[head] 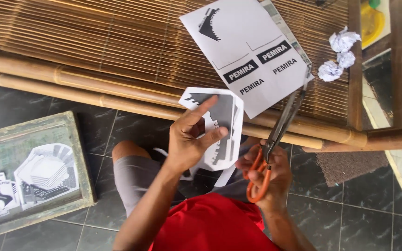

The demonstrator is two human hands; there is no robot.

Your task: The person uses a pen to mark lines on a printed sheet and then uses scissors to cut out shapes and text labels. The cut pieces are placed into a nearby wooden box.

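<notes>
My left hand (189,137) holds a cut-out piece of printed paper (222,125) with grey and black shapes, thumb and fingers pinching it over my lap. My right hand (268,174) grips orange-handled scissors (275,139), whose long blades point up and to the right, toward the edge of a bamboo bench (117,51). The blade tips reach a white printed sheet (245,51) with black shapes and label bars lying on the bench. A thin paper offcut (224,176) hangs below the held piece.
A shallow greenish tray (77,153) at the left on the dark tiled floor holds several printed cut-outs (47,174). Three crumpled paper balls (340,53) lie on the bench at the right. A brown mat (350,165) lies under the bench frame.
</notes>
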